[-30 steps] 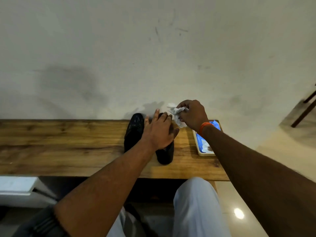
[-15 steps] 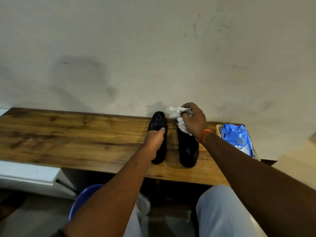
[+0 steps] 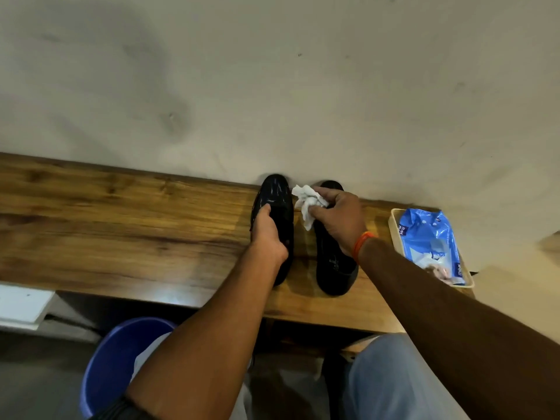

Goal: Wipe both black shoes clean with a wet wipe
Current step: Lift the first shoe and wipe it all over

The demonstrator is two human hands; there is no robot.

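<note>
- Seemingly mid-task, the head view showed two black shoes side by side on the wooden bench (image 3: 121,225), toes toward the wall at twelve o'clock and heels toward the person at six.
- The left shoe (image 3: 274,192) lay with its long axis running from twelve to six; the left hand (image 3: 268,237) was curled over its middle, thumb on the near side of the glossy upper, grasping it.
- The right shoe (image 3: 333,268) lay parallel, just beside the first at three o'clock with a narrow strip of bench between them; its toe end was largely hidden under the right hand (image 3: 339,219).
- That hand pinched a crumpled white wet wipe (image 3: 307,204) between thumb and fingers, the wad hanging over the gap between the shoes, at nine o'clock from the knuckles and close to the left shoe's toe.
- An orange band (image 3: 362,244) circled the right wrist.
- By my judgement, the wipe sat nearer the left shoe's upper than any bare part of the right one, so a short sweep toward nine o'clock would have met it, along the shoe's length.
- At three o'clock, well apart from the shoes, a blue wipes pack (image 3: 430,241) lay in a pale tray (image 3: 394,225).
- At seven o'clock, below the bench edge, a blue bucket (image 3: 106,359) stood on the floor.
</note>
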